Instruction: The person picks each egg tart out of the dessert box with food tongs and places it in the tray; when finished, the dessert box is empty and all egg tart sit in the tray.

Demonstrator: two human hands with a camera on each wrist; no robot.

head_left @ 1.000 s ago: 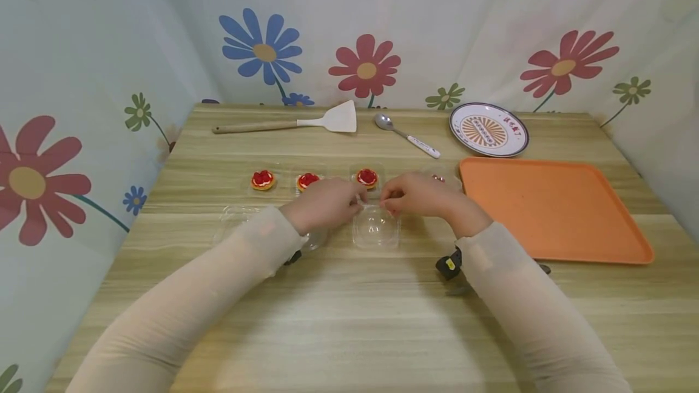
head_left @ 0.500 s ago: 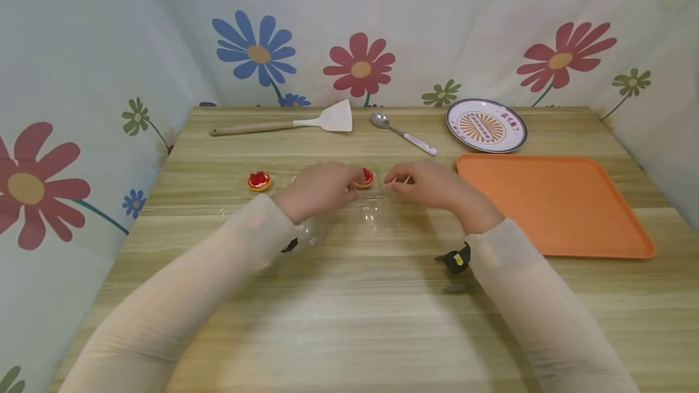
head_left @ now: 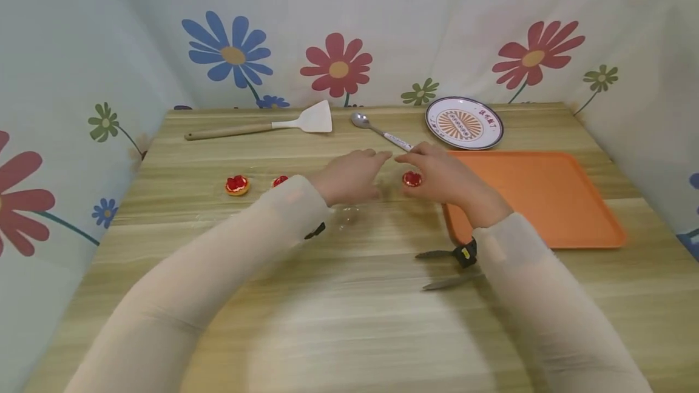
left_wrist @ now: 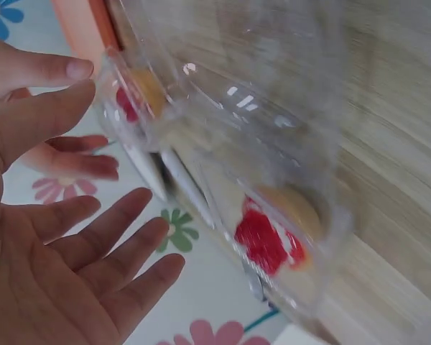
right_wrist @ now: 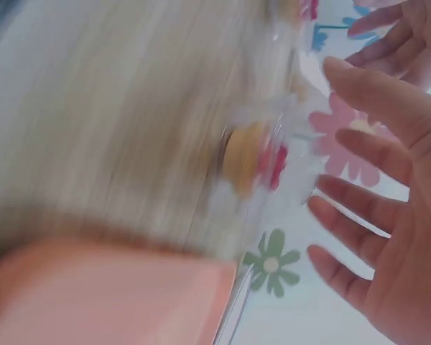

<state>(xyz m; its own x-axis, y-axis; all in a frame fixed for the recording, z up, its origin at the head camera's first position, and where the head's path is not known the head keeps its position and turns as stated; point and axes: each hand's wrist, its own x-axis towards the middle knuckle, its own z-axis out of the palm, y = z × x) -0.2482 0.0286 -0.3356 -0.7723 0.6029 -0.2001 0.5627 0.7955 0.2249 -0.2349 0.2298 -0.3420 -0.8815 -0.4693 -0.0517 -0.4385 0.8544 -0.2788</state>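
My left hand [head_left: 349,178] hovers over the row of tarts with its fingers spread and nothing in them. In the left wrist view, a red-topped tart [left_wrist: 262,241] sits in a clear plastic box, its transparent lid [left_wrist: 251,108] folded back, close beside those fingers. My right hand [head_left: 450,181] is held around another tart [head_left: 412,179], thumb and fingers apart. The right wrist view has this boxed tart [right_wrist: 244,162] beside the loose fingers [right_wrist: 363,198], with a gap between. Two more tarts stand to the left, one [head_left: 237,185] fully visible, the other [head_left: 280,181] partly behind my left sleeve.
An orange tray [head_left: 535,199] lies right of the tarts, partly behind my right hand. Along the back are a white spatula [head_left: 314,119] with a wooden handle, a spoon [head_left: 361,120] and a patterned plate [head_left: 464,123]. Printed curtains [head_left: 437,17] border the table.
Both hands have moved away from the clear lid in front of the third tart, up and rightward, to the rightmost tart. The fingers have spread, and the head view has turned slightly right.
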